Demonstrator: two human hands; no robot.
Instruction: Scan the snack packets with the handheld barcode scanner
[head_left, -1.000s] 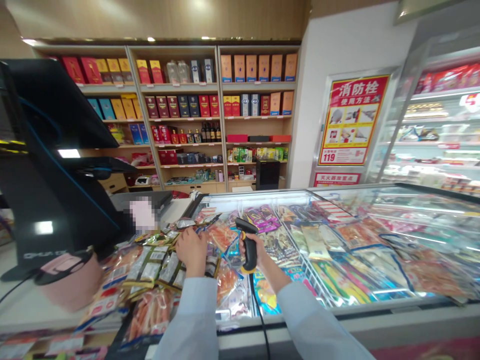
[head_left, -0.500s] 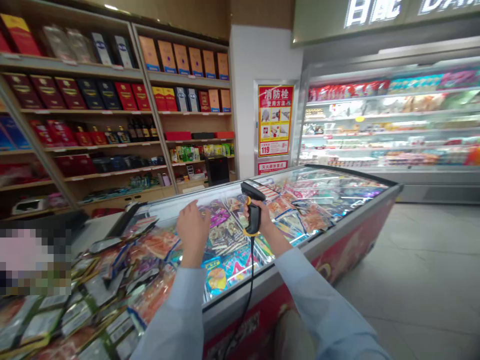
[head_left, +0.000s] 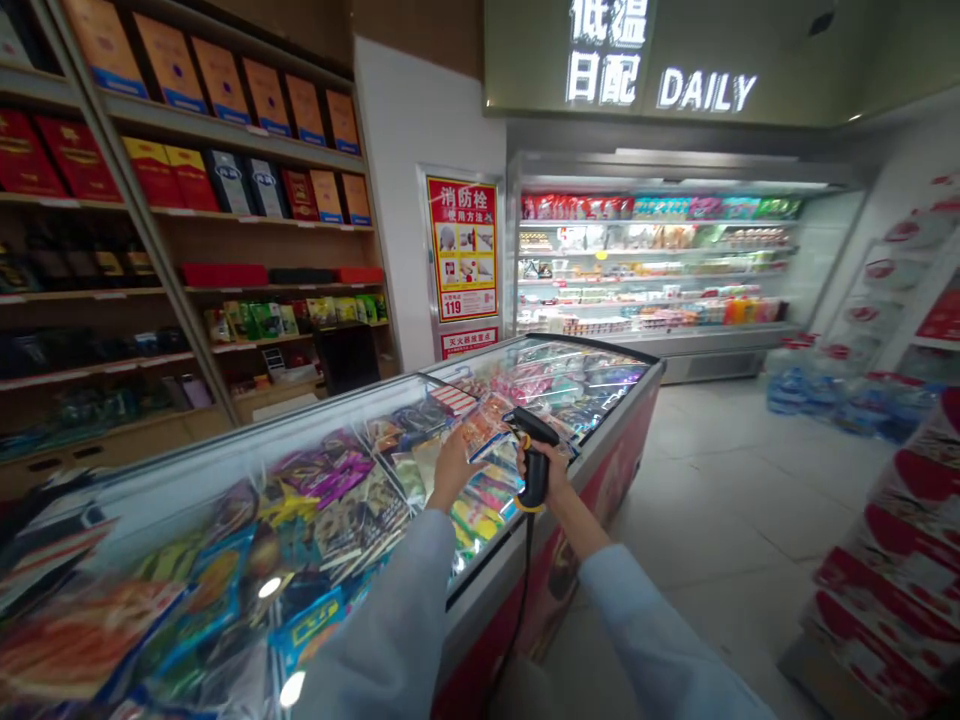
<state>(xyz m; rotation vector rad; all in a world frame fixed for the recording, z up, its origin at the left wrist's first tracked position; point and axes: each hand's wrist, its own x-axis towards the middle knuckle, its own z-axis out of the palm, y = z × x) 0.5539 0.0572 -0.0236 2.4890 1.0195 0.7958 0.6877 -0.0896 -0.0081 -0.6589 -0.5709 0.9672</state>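
Observation:
My right hand [head_left: 553, 468] grips the handle of a black and yellow corded barcode scanner [head_left: 535, 462], its head pointing up and to the left. My left hand [head_left: 454, 470] is raised beside it, pinching the lower corner of a clear orange snack packet [head_left: 484, 428]. The packet tilts up over the freezer, close to the scanner's head but apart from it. Below both hands, many colourful snack packets lie under the freezer's glass. The scanner's black cord [head_left: 523, 590] hangs down past the freezer's edge.
A glass-topped chest freezer [head_left: 631, 420] with red sides stretches ahead. Wooden shelves of boxed goods [head_left: 225, 215] stand left. A refrigerated display case [head_left: 652, 265] stands behind, bottled water [head_left: 840, 400] at back right, and a red-and-white stack [head_left: 892, 560] at right beside the tiled floor.
My view has swung to the right along the freezer. My left hand, open and empty before, now has the orange packet. The scanner stays in my right hand.

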